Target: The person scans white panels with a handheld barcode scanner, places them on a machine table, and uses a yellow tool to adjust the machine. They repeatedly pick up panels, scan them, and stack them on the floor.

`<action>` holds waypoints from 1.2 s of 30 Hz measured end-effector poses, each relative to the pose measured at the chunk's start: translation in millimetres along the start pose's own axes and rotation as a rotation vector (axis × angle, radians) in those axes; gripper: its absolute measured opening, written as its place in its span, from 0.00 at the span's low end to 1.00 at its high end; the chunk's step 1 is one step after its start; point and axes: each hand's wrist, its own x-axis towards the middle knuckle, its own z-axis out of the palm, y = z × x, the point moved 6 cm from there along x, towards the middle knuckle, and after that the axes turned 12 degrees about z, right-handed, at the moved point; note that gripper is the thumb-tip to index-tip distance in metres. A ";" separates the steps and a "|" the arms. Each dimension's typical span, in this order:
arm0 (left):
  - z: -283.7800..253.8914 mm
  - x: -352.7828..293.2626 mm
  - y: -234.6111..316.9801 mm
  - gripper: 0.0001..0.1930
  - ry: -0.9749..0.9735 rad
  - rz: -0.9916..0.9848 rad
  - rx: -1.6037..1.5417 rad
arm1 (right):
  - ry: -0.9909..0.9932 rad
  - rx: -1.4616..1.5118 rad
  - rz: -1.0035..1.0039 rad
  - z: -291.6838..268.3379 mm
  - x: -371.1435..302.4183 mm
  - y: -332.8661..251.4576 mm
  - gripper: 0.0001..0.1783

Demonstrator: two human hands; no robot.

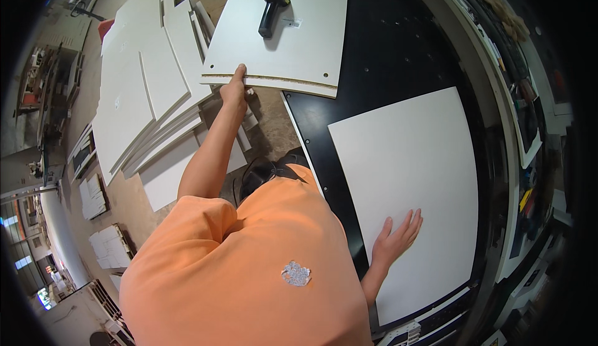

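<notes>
My left hand point(234, 90) grips the near edge of a white panel point(299, 47), its thumb on top and its fingers hidden beneath. This panel has a brown groove along that edge and small dark holes near the corners. On top of it lies a black handheld barcode scanner point(269, 17), beside a small printed label point(293, 23). My right hand point(398, 237) rests with fingers stretched out on a second white panel point(405, 159), a plain one lying on a black table point(398, 41).
On the left, large white boards point(140, 53) are stacked in uneven layers, with their corners jutting toward me. Smaller board stacks point(93, 196) stand farther left on the floor. A long rail point(483, 53) runs along the table's right side, with tools and loose items beyond it.
</notes>
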 end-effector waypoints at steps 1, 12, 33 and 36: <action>-1.2 -0.5 -3.3 0.22 0.012 -0.005 0.053 | -0.006 0.001 -0.004 -0.8 -4.3 -0.4 0.32; -11.4 -3.6 -3.7 0.21 -0.082 0.023 0.131 | -0.023 0.016 -0.042 2.4 -13.9 2.8 0.31; 20.8 -48.7 52.1 0.26 -0.896 -0.388 0.771 | 0.003 -0.056 0.205 16.1 -22.2 -31.7 0.30; 64.7 8.9 111.8 0.27 -0.714 0.678 0.884 | 0.118 -0.036 0.192 20.9 -25.7 -50.8 0.29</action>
